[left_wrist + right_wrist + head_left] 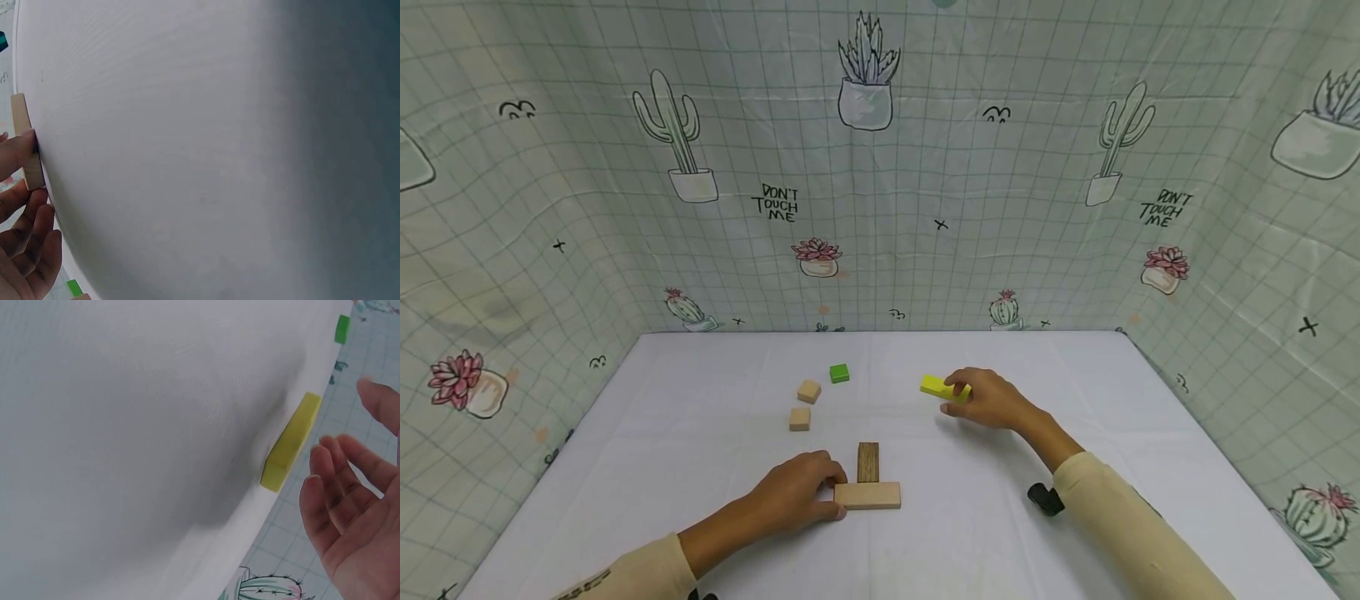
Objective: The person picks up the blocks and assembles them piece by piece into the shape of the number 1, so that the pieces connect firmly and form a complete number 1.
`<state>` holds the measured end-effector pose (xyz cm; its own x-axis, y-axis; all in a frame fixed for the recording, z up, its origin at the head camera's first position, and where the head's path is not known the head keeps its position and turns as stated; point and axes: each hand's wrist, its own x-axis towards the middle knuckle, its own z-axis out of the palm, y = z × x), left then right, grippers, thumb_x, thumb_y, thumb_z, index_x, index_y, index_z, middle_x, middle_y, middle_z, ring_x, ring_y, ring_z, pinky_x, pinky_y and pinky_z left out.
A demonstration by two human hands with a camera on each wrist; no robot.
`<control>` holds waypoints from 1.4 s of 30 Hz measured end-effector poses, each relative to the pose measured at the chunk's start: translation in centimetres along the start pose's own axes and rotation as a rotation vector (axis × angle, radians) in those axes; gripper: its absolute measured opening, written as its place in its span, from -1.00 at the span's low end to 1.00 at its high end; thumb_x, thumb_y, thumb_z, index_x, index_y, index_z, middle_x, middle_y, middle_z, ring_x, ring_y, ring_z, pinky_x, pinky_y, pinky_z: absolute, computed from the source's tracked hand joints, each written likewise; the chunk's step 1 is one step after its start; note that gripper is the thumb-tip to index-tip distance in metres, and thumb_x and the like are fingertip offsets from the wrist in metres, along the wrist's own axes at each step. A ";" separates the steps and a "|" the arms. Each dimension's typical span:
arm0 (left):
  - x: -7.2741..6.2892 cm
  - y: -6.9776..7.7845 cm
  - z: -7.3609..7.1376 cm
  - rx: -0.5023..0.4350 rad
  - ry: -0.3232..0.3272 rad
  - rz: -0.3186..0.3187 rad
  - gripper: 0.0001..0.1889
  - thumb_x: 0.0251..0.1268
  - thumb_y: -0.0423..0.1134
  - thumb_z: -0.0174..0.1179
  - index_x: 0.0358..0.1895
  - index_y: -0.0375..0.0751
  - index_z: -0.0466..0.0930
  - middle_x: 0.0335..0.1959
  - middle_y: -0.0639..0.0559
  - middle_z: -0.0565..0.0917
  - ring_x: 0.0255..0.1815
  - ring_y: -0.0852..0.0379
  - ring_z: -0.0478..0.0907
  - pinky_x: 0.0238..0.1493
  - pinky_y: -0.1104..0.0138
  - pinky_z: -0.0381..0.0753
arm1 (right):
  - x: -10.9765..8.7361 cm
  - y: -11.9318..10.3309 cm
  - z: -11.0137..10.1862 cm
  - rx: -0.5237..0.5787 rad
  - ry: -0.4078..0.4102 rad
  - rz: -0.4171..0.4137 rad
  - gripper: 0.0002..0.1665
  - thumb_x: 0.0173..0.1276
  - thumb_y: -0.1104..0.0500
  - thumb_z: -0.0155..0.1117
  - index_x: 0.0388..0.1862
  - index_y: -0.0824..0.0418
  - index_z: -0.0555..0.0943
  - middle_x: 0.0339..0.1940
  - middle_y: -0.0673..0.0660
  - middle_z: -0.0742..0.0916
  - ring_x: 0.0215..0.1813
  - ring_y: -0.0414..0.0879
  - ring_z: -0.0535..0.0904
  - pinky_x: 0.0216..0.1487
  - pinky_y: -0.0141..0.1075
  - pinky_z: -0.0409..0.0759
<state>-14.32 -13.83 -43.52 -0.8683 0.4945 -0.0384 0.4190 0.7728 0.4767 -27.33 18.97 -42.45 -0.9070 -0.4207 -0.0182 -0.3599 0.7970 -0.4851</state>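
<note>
My left hand [797, 492] pinches the left end of a long pale wooden block [868, 496] between thumb and fingers. That block lies crosswise on the table, its far edge right at the near end of a dark-grained wooden block [868, 462]; together they look like an upside-down T. In the left wrist view the thumb overlaps the pale block [35, 170]. My right hand [988, 398] hovers over the right end of a yellow block [934, 385], fingers loosely bent. The right wrist view shows the thumb and fingers spread apart, beside the yellow block [290, 444].
Two small pale wooden blocks, a nearer one [800, 419] and a farther one [808, 392], lie left of centre, with a small green block [839, 373] behind them. A patterned cloth [887, 167] rises behind the white table [715, 400] and at both sides.
</note>
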 end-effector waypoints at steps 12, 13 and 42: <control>0.0 -0.1 0.1 0.002 -0.001 0.002 -0.70 0.07 -0.09 0.52 -0.16 -0.07 0.71 -0.31 0.23 0.58 -0.30 0.30 0.44 -0.25 0.36 0.47 | 0.6 0.5 -0.1 -0.031 0.021 0.043 -0.44 0.26 -0.05 0.45 0.15 0.20 0.64 -0.12 0.06 0.71 -0.15 -0.08 0.55 -0.15 -0.17 0.54; 0.0 -0.1 0.1 0.002 -0.001 0.003 -0.70 0.07 -0.09 0.52 -0.16 -0.07 0.71 -0.32 0.23 0.58 -0.30 0.30 0.44 -0.25 0.36 0.48 | 0.6 0.5 -0.1 -0.028 0.025 0.044 -0.45 0.25 -0.04 0.45 0.15 0.20 0.64 -0.12 0.06 0.72 -0.16 -0.08 0.56 -0.17 -0.19 0.54; -0.1 -0.2 0.1 0.012 0.008 0.012 -0.71 0.08 -0.08 0.51 -0.15 -0.05 0.70 -0.30 0.22 0.58 -0.27 0.29 0.45 -0.23 0.36 0.48 | 0.7 3.3 -0.3 -0.072 0.033 0.092 -0.43 0.27 0.00 0.43 0.19 0.24 0.62 -0.07 0.12 0.73 -0.11 -0.02 0.59 -0.11 -0.03 0.57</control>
<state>-14.28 -14.03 -43.66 -0.8652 0.5008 -0.0257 0.4327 0.7715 0.4665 -29.25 21.48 -43.78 -0.9433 -0.3305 -0.0308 -0.2880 0.8612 -0.4189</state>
